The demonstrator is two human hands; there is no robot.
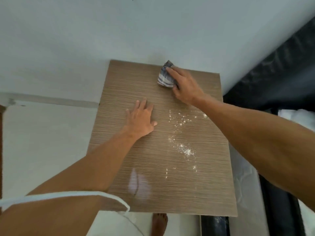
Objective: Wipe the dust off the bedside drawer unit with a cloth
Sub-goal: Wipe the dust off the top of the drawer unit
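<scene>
The bedside drawer unit's brown wood-grain top [119, 92] fills the middle of the view, seen from above. White dust [185, 149] is scattered over its right half, from the middle down toward the front. My right hand [185, 86] presses a bunched blue-and-white striped cloth [164, 77] onto the far edge of the top, close to the wall. My left hand [141, 119] lies flat on the top, fingers spread, left of the dust and holding nothing.
A pale wall [119, 31] runs behind the unit. A dark bed frame and mattress edge [276, 79] stand close on the right. White floor tiles [46, 142] lie to the left. A bare foot [159, 224] shows below the front edge.
</scene>
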